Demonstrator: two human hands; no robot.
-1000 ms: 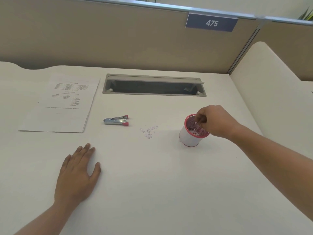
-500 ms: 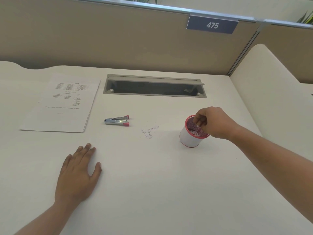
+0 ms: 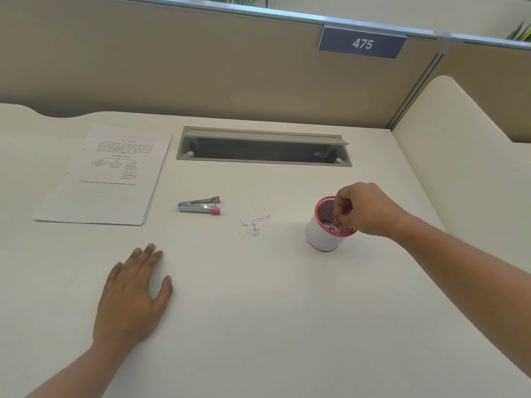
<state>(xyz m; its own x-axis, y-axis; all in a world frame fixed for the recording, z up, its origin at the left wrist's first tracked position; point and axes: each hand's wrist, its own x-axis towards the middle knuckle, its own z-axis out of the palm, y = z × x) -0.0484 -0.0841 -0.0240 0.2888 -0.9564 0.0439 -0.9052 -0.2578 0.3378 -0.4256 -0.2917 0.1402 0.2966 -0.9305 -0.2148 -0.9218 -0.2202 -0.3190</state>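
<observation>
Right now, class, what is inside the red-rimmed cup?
Small pale bits lie on the red mesh bottom of the cup. The right hand covers part of the opening, hiding the rest.

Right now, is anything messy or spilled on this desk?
Yes. A scatter of tiny pale bits lies loose on the desk, between the silver tool and the red-rimmed cup, which holds similar bits. The right hand is over that cup.
</observation>
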